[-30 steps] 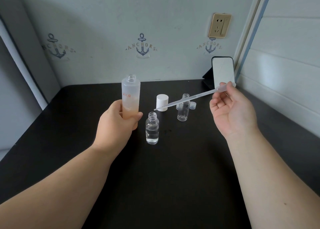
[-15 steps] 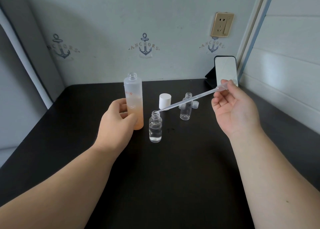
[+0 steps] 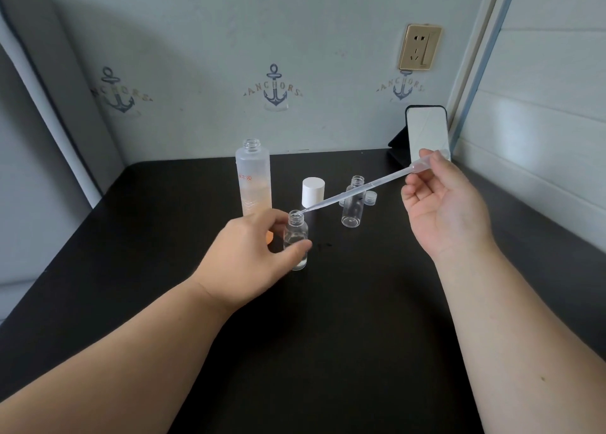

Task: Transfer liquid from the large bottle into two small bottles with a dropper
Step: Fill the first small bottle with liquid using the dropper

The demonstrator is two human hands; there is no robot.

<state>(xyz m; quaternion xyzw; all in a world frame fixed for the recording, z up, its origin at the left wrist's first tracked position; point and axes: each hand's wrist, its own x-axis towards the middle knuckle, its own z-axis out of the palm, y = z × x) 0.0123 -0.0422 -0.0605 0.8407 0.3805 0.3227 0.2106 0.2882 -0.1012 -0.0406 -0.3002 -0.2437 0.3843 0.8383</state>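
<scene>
A tall frosted large bottle (image 3: 254, 179) with peach liquid stands open on the black table (image 3: 311, 335). In front of it, my left hand (image 3: 249, 256) holds a small clear bottle (image 3: 296, 236) between thumb and fingers; it contains some clear liquid. My right hand (image 3: 442, 210) pinches the bulb of a clear plastic dropper (image 3: 357, 190), whose tip sits at that small bottle's mouth. A second small clear bottle (image 3: 353, 202) stands open farther right, behind the dropper's stem.
A white cap (image 3: 313, 192) stands behind the near small bottle, and a small clear cap (image 3: 370, 198) lies beside the second one. A phone on a black stand (image 3: 426, 131) leans at the back right corner. Walls close the back and right sides.
My left hand let go of the large bottle, which now stands on the table, and took hold of the near small bottle. The dropper tip came down to that bottle's mouth.
</scene>
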